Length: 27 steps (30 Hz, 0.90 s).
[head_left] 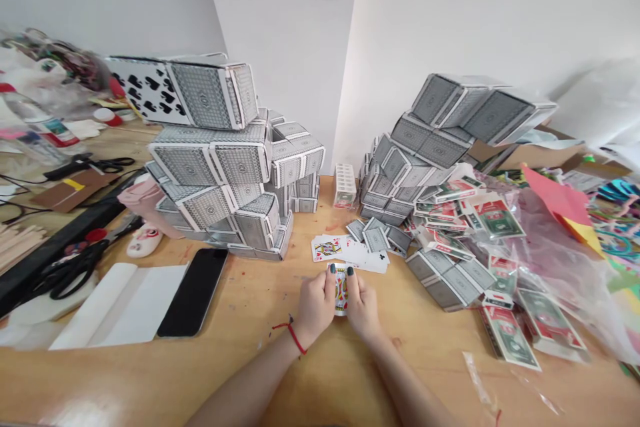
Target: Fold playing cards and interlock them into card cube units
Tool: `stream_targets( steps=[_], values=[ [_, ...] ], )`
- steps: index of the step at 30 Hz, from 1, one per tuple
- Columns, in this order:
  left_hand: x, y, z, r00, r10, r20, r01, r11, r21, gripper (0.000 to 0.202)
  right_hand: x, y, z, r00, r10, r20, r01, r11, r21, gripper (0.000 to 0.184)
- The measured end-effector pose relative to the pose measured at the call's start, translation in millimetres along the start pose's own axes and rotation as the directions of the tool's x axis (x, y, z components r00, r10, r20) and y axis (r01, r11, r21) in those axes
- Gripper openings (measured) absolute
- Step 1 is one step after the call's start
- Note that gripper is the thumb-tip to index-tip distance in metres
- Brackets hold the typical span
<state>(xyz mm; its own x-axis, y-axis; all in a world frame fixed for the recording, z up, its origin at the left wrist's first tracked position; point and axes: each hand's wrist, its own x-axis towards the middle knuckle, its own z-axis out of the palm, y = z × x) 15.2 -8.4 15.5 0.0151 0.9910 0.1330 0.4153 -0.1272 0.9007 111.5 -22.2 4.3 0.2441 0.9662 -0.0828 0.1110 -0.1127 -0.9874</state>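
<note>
My left hand (316,303) and my right hand (362,305) meet over the wooden table (300,373), both closed round a small deck of playing cards (341,290) with a face card on top. A red string circles my left wrist. Just beyond the hands lie a few loose cards (350,251) face up. A pile of grey patterned card boxes (220,167) rises at the left, and a second pile (430,147) at the right.
A black phone (195,290) and white sheets (120,303) lie to the left, with scissors (70,270) further left. Red and green card packs in clear plastic wrap (505,267) spread across the right. Coloured paper clutters the far right edge.
</note>
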Motion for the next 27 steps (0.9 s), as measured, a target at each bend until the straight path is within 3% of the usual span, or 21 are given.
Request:
stream_targets(
  steps=[11,16,20,23,27],
  values=[
    [-2,-2,8.0,0.99,-0.116,0.075,0.129,0.968,-0.216,0.043,-2,-2,-4,0.997,-0.06,-0.045,0.06,0.998,-0.009,0.05],
    [5,-11,7.7,0.983,-0.152,0.103,0.178,0.925,-0.335,0.044,7,-1,-7,0.997,-0.011,0.077,0.004,0.995,0.099,0.046],
    [11,-12,2.8,0.986,-0.131,0.103,0.163,0.881,-0.445,0.039,14,-4,-12,0.998,-0.018,0.065,0.008,0.987,0.161,0.04],
    [13,-13,0.5,0.988,-0.09,0.123,0.136,0.885,-0.446,0.03,19,-3,-15,0.998,-0.009,0.068,-0.004,0.983,0.182,0.038],
    [13,-16,-0.6,0.987,-0.04,0.155,0.107,0.886,-0.451,0.034,25,5,-19,0.999,-0.02,0.037,0.012,0.98,0.2,0.038]
  ],
)
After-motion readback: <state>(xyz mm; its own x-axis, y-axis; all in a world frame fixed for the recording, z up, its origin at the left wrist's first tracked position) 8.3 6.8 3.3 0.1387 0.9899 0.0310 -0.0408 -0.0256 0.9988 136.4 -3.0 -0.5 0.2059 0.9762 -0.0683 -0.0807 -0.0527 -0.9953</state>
